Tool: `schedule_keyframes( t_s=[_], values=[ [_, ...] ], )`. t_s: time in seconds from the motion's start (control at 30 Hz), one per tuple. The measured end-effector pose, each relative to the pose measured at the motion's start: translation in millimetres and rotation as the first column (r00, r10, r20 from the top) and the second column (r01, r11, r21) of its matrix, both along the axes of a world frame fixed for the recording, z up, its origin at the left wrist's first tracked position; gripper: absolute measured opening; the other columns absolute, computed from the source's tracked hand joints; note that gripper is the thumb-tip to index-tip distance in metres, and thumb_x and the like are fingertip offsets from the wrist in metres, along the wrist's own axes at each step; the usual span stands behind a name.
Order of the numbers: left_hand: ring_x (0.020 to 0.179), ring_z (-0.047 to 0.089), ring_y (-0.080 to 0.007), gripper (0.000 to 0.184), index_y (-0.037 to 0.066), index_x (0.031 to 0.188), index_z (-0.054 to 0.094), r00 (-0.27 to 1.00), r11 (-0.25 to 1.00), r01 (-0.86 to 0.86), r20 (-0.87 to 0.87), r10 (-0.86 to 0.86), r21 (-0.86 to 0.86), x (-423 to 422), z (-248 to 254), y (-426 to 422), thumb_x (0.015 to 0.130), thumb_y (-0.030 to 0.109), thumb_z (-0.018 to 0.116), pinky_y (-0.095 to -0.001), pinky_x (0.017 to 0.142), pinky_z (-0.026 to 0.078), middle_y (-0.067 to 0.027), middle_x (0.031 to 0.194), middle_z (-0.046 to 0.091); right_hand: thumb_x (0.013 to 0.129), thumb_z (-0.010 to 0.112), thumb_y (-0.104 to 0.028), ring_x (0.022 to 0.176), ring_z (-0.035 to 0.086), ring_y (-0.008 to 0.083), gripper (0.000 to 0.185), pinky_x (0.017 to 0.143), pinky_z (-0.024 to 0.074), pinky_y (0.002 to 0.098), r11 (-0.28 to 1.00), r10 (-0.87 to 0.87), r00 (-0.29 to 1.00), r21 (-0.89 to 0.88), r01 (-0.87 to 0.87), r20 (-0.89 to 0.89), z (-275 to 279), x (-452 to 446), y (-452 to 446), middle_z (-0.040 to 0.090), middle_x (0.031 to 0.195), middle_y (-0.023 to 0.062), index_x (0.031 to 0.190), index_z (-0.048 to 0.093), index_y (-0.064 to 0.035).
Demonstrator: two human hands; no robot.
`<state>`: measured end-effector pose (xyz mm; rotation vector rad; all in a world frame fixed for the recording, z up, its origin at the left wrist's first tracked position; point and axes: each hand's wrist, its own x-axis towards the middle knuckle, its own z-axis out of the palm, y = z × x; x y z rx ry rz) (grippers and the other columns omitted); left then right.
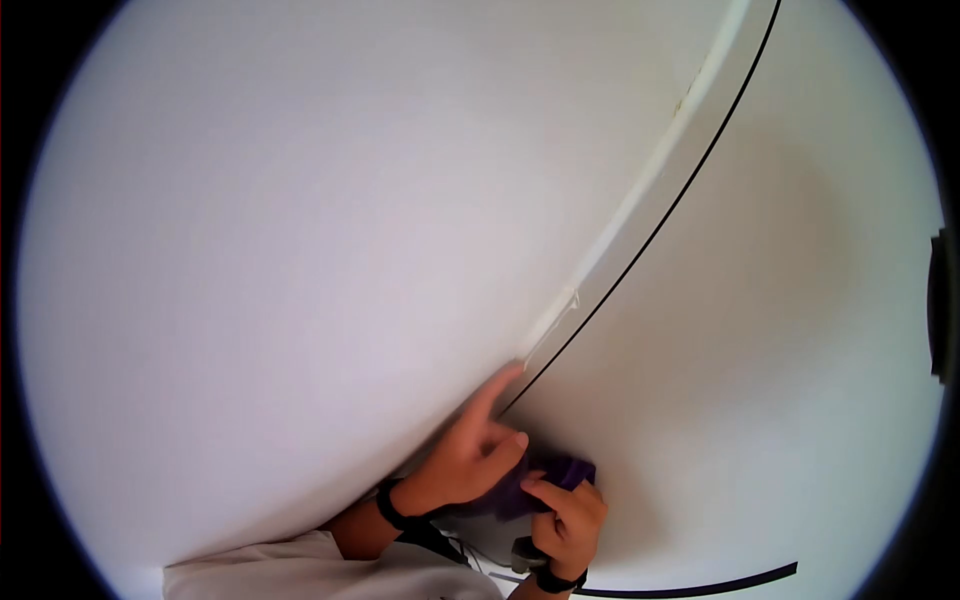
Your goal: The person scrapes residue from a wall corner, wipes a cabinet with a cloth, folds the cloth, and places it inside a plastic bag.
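Observation:
My left hand (462,455) is at the lower middle, index finger stretched out and its tip touching the white strip (625,210) along the seam between two pale surfaces. Its thumb stands apart; the other fingers are mostly hidden. A thin, loose white strand (557,322) runs from near that fingertip up to a small loop. Just right of it, my right hand (568,520) is closed on a crumpled purple cloth (570,470). Part of the cloth lies beneath the left thumb, and I cannot tell whether the left hand touches it.
A thin black line (655,230) curves beside the strip. Broad pale surfaces lie on both sides. A thicker black band (700,588) crosses the bottom right, and a dark object (937,305) shows at the right edge. Both wrists wear black bands; a pale sleeve (300,570) fills the lower left.

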<state>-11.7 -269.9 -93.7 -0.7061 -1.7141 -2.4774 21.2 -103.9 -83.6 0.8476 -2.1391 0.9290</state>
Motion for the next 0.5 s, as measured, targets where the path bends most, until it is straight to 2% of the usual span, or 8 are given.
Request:
schedule_keyframes(
  t_s=[0.07, 0.1, 0.17, 0.37, 0.43, 0.5],
  values=[
    [0.058, 0.042, -0.0031, 0.071, 0.008, 0.150, 0.015, 0.996, 0.988, 0.025, 0.077, -0.037, 0.155, 2, -1, 6, 0.089, -0.003, 0.050, -0.0197, 0.054, 0.033, 0.0027, 0.065, 0.047, 0.051, 0.051, 0.002, 0.060, 0.058, 0.0253, 0.039, 0.058, 0.0463, 0.0299, 1.000, -0.016, 1.000, 0.000, 0.016, -0.004, -1, 0, 2, 0.067, 0.075, 0.0097, 0.084, 0.070, -0.0047],
    [0.058, 0.042, -0.0031, 0.071, 0.008, 0.150, 0.015, 0.996, 0.988, 0.032, 0.078, -0.044, 0.153, 4, -3, 8, 0.089, -0.003, 0.050, -0.0197, 0.054, 0.033, 0.0027, 0.065, 0.047, 0.051, 0.051, 0.002, 0.060, 0.057, 0.0251, 0.039, 0.058, 0.0461, 0.0301, 0.999, -0.032, 0.999, -0.006, 0.032, 0.002, -3, 2, 2, 0.066, 0.073, 0.0095, 0.084, 0.070, -0.0047],
    [0.056, 0.039, -0.0044, 0.072, 0.011, 0.150, 0.015, 0.954, 0.868, 0.146, 0.165, -0.250, 0.474, 1, -7, 12, 0.088, 0.000, 0.050, -0.0202, 0.053, 0.031, 0.0029, 0.062, 0.044, 0.051, 0.051, 0.002, 0.059, 0.057, 0.0247, 0.039, 0.057, 0.0457, 0.0301, 0.998, -0.057, 0.998, 0.018, 0.057, -0.001, -7, 1, 7, 0.065, 0.071, 0.0093, 0.084, 0.071, -0.0046],
    [0.057, 0.041, -0.0057, 0.072, 0.013, 0.151, 0.014, 0.925, 0.780, 0.228, 0.119, -0.360, 0.582, -7, -22, 14, 0.087, 0.008, 0.048, -0.0208, 0.054, 0.032, 0.0010, 0.063, 0.045, 0.050, 0.052, 0.002, 0.057, 0.056, 0.0244, 0.039, 0.056, 0.0448, 0.0299, 0.998, -0.059, 0.998, 0.023, 0.059, 0.014, -14, -2, 8, 0.064, 0.068, 0.0094, 0.083, 0.071, -0.0045],
    [0.059, 0.041, -0.0059, 0.072, 0.013, 0.151, 0.014, 0.929, 0.801, 0.201, 0.149, -0.338, 0.564, -6, -15, 11, 0.087, 0.007, 0.048, -0.0207, 0.055, 0.033, 0.0000, 0.066, 0.046, 0.050, 0.052, 0.002, 0.057, 0.056, 0.0243, 0.039, 0.056, 0.0451, 0.0295, 0.999, -0.042, 0.999, 0.007, 0.042, -0.006, -12, -4, 7, 0.064, 0.070, 0.0095, 0.084, 0.071, -0.0045],
    [0.060, 0.042, -0.0061, 0.072, 0.013, 0.151, 0.015, 0.928, 0.823, 0.171, 0.191, -0.319, 0.542, -5, -11, 11, 0.087, 0.007, 0.048, -0.0207, 0.056, 0.033, -0.0010, 0.068, 0.047, 0.051, 0.050, 0.004, 0.058, 0.058, 0.0239, 0.039, 0.057, 0.0459, 0.0286, 0.999, -0.050, 0.998, 0.007, 0.049, 0.049, -10, 0, 7, 0.065, 0.073, 0.0103, 0.084, 0.070, -0.0037]
  ],
)
